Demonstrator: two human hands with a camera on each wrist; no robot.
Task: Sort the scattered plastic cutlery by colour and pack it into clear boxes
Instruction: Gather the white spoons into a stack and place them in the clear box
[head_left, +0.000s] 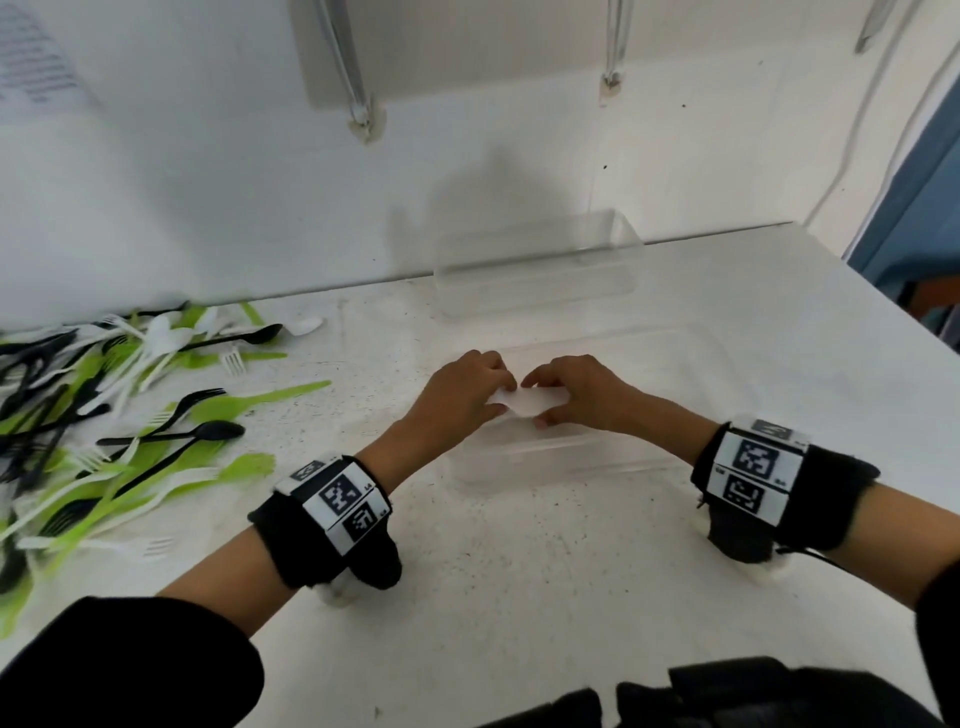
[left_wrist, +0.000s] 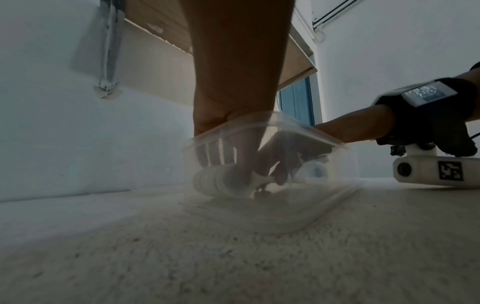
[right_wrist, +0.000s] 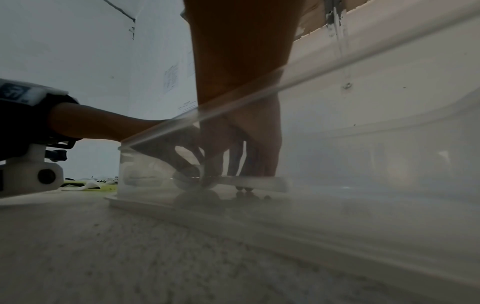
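A bundle of white plastic cutlery (head_left: 530, 402) lies low inside a clear box (head_left: 545, 454) at the table's centre. My left hand (head_left: 497, 397) pinches its left end and my right hand (head_left: 540, 404) pinches its right end, both reaching down into the box. In the left wrist view, stacked white spoon bowls (left_wrist: 221, 183) show through the box wall (left_wrist: 298, 205) just above its floor. Through the box wall (right_wrist: 363, 144) in the right wrist view, my right hand's fingers (right_wrist: 241, 152) curl over the white handles (right_wrist: 257, 182). A mixed pile of green, black and white cutlery (head_left: 104, 415) lies at the left.
A second clear box (head_left: 540, 270) stands against the back wall, behind the first. The white speckled table (head_left: 519, 597) ends at a right edge (head_left: 883, 312) beside a blue door. Brackets hang on the wall above.
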